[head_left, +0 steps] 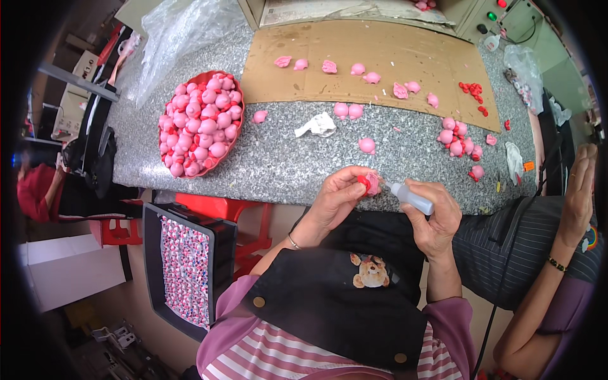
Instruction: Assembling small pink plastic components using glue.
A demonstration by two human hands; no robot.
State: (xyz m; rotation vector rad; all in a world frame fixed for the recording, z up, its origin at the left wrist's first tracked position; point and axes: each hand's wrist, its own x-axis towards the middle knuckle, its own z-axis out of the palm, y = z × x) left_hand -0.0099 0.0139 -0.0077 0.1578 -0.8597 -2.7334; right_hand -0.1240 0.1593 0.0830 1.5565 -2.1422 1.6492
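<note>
Nearest to me, my left hand (334,197) pinches a small pink figure with a red piece (368,183) between thumb and fingertips, held just past the near edge of the grey speckled counter (278,161). It is turned so the red part faces the right, I think so the nozzle can reach it. My right hand (437,218) is wrapped closed around a small squeeze bottle (411,197), tilted with its tip pointing left and almost touching the figure; that angle looks suited to laying a drop exactly on the joint.

Below the counter's near edge, on my left, a black tray of small dotted pieces (185,269) rests on a red stool (218,208), within easy reach.

On the counter, a crumpled white scrap (318,125) lies near the middle, probably for wiping. Loose pink figures (459,140) cluster toward the right end, close to my bottle hand. A red basket heaped with pink figures (201,125) sits at the left end.

Farther back a cardboard sheet (354,60) covers the far edge, with separate pink figures spaced apart on it and small red bits (474,92) at its right side.

A neighbour's raised hand (581,190) shows at the right.
</note>
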